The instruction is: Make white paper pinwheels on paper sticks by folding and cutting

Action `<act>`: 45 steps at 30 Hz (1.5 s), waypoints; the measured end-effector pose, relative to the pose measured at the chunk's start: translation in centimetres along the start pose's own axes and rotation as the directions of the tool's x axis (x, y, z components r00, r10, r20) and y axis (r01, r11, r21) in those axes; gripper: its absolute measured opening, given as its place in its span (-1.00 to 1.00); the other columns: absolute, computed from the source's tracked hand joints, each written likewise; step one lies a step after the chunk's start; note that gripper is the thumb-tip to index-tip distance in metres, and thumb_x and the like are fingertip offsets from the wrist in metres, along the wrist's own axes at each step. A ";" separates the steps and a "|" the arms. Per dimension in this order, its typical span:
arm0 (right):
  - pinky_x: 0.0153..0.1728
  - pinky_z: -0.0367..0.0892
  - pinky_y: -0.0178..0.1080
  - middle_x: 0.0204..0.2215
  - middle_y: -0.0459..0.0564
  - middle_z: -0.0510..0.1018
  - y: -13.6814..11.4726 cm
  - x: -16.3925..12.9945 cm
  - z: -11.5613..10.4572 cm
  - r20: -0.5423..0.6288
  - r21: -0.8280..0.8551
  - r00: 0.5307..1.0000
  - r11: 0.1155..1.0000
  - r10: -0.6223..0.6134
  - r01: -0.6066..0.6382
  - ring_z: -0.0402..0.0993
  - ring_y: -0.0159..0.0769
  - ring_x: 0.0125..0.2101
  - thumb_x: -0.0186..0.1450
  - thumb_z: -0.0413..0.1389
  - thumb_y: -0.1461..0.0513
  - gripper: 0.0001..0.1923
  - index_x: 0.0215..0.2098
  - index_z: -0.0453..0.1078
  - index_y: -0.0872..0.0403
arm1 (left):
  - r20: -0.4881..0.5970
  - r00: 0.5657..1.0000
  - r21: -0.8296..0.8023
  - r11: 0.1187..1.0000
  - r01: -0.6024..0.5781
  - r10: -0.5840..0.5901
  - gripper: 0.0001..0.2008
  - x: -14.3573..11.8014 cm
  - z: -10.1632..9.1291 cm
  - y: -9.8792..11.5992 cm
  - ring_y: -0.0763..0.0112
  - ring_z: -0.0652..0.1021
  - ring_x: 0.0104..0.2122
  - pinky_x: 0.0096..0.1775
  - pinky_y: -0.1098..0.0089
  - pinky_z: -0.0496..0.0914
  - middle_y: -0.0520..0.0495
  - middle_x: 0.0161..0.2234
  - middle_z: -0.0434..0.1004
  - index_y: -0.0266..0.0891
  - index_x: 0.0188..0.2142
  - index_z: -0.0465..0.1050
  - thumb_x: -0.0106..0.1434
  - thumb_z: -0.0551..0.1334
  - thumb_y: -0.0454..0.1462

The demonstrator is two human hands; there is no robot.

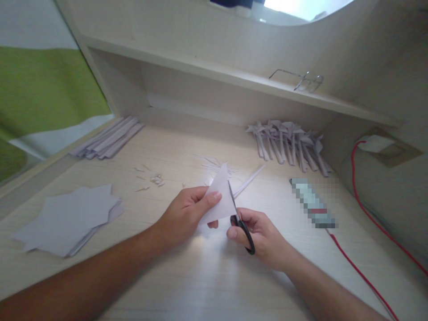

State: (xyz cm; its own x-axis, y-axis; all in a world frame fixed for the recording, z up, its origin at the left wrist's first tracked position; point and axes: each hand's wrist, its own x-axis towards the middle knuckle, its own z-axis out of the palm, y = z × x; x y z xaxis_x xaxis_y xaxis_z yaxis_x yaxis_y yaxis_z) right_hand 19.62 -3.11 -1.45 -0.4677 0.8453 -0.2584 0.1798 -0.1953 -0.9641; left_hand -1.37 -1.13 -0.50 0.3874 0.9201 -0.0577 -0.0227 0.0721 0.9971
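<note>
Both bare arms reach forward, close together. The left hand [187, 211] pinches with thumb on top, fingers [214, 224] curled under. The right hand [259, 234] is curled, thumb pushed through a loop.

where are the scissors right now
In the head view, the scissors are just right of centre in the right hand, their blades against the right edge of the folded paper triangle that the left hand holds.

Matt white folded paper [220, 198]; scissors [241, 225] with glossy black plastic handles and metal blades; pale, smooth wood-grain bench [200, 276]; thin wire-metal glasses [302, 79], upper right.
</note>
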 end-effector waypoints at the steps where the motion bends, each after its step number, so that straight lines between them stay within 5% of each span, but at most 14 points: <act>1: -0.38 0.20 -0.27 -0.35 -0.01 0.54 0.0 0.0 0.0 -0.005 -0.006 1.000 1.000 0.002 -0.002 0.32 -0.30 -0.38 0.17 0.35 -0.14 -0.51 -0.39 0.44 0.10 | 0.001 1.000 -0.005 1.000 0.002 -0.002 -0.57 0.0 0.0 0.0 0.46 0.45 -0.54 -0.43 0.45 0.30 0.01 -0.57 0.49 -0.27 -0.45 0.49 0.39 0.20 0.00; 10: -0.33 0.33 -0.22 -0.58 -0.10 0.39 0.1 0.1 0.0 -0.053 -0.035 0.999 0.999 0.005 -0.007 0.35 -0.26 -0.44 0.11 0.37 -0.18 -0.49 -0.47 0.47 0.08 | 0.017 1.000 -0.054 0.999 0.006 -0.005 -0.57 0.1 -0.2 0.0 0.50 0.41 -0.59 -0.50 0.48 0.25 0.04 -0.61 0.45 -0.28 -0.47 0.46 0.36 0.23 0.00; 27: -0.25 0.36 -0.19 -0.38 0.02 0.56 -0.3 0.0 0.3 -0.001 0.090 0.999 0.995 -0.050 0.050 0.46 -0.19 -0.30 0.16 0.36 -0.14 -0.50 -0.29 0.51 0.12 | 0.150 0.987 -0.067 0.996 0.061 -0.051 -0.59 0.1 -0.2 -0.9 0.53 0.39 -0.53 -0.47 0.50 0.23 0.03 -0.53 0.44 -0.32 -0.42 0.51 0.37 0.25 -0.01; 33: -0.35 0.28 -0.25 -0.54 -0.10 0.40 0.3 -0.1 0.1 -0.053 0.036 0.998 0.999 -0.021 0.023 0.35 -0.27 -0.41 0.12 0.37 -0.18 -0.47 -0.41 0.45 0.10 | 0.147 0.987 -0.082 0.993 0.083 -0.070 -0.62 0.1 -0.1 -1.2 0.52 0.39 -0.50 -0.47 0.50 0.20 -0.01 -0.45 0.49 -0.33 -0.26 0.61 0.32 0.30 -0.01; 45: -0.44 0.07 -0.29 -0.49 -0.13 0.33 0.6 -0.1 0.2 -0.030 0.055 0.999 0.998 0.028 -0.026 0.15 -0.39 -0.46 0.13 0.39 -0.12 -0.48 -0.35 0.44 0.14 | 0.060 0.996 -0.048 0.996 0.074 -0.071 -0.63 0.0 -0.2 -0.8 0.42 0.46 -0.47 -0.45 0.45 0.25 -0.07 -0.41 0.57 -0.32 -0.28 0.58 0.28 0.32 -0.01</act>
State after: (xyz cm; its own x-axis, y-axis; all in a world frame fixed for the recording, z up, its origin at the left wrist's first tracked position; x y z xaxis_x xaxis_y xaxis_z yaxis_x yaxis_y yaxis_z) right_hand 19.60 -3.39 -2.07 -0.4362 0.8540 -0.2836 0.1441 -0.2448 -0.9588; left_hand -1.51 -1.14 -1.35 0.4424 0.8880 -0.1255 -0.0386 0.1587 0.9866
